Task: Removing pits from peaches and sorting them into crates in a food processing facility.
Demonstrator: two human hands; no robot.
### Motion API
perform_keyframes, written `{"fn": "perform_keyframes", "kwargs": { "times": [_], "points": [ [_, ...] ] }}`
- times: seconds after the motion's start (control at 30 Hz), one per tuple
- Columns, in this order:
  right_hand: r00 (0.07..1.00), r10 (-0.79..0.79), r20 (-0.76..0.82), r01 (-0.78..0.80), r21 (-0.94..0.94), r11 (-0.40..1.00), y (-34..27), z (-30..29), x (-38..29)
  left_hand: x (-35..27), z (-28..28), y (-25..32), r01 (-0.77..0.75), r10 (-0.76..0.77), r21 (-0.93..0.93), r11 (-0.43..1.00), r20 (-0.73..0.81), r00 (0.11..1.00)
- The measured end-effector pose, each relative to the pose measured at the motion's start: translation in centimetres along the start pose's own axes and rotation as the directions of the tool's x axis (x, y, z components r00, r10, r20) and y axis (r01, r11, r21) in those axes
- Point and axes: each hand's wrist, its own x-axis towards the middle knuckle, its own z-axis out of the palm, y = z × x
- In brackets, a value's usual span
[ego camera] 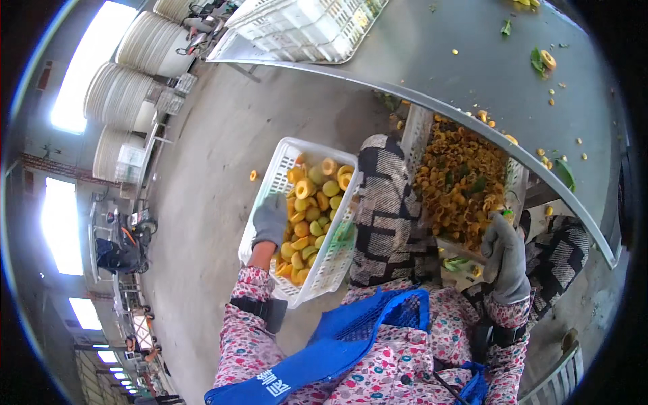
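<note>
My left hand (270, 220), in a grey glove, reaches over the left side of a white plastic crate (324, 276) of halved yellow-green fruit (304, 228); whether its fingers hold a piece cannot be made out. My right hand (502, 253), also gloved in grey, is raised near my right knee with its fingers bent. A small green and orange thing (508, 216) shows at its fingertips; what it is and whether it is gripped are unclear. Beyond that hand, under the table edge, a second crate (417, 132) holds many brownish-orange fruit scraps (460, 172) and a few leaves.
A metal table (420, 55) curves across the top, with fruit bits and leaves scattered on it. White crates (309, 30) stand at its left end. One fruit piece (253, 175) lies on the concrete floor. Stacked round trays (119, 96) and a parked motorbike (126, 238) are farther left.
</note>
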Motion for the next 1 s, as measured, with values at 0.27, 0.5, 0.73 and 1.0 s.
{"fn": "perform_keyframes", "kwargs": {
  "times": [0.27, 0.5, 0.73, 1.0],
  "points": [
    [0.974, 0.118, -0.192, -0.135, -0.078, 0.988, -1.5, -2.4, 1.4, 4.7, 7.0, 7.1, -0.139, 0.185, -0.16, 0.977, 0.333, 0.925],
    [0.967, 0.103, -0.235, -0.187, -0.371, 0.909, 7.6, -5.2, 3.2, 3.2, 14.2, 3.1, 0.007, 0.042, -0.196, 0.981, 0.246, 0.968],
    [0.887, 0.252, -0.387, -0.364, -0.249, 0.898, 13.7, -8.1, 5.8, 5.6, 17.2, -3.6, 0.178, -0.19, 0.104, 0.978, 0.12, 0.974],
    [0.808, 0.267, -0.525, -0.543, -0.49, 0.682, 10.4, 0.0, 7.0, 13.5, 17.1, -6.7, 0.298, -0.274, -0.065, 0.952, 0.251, 0.929]
  ]
}}
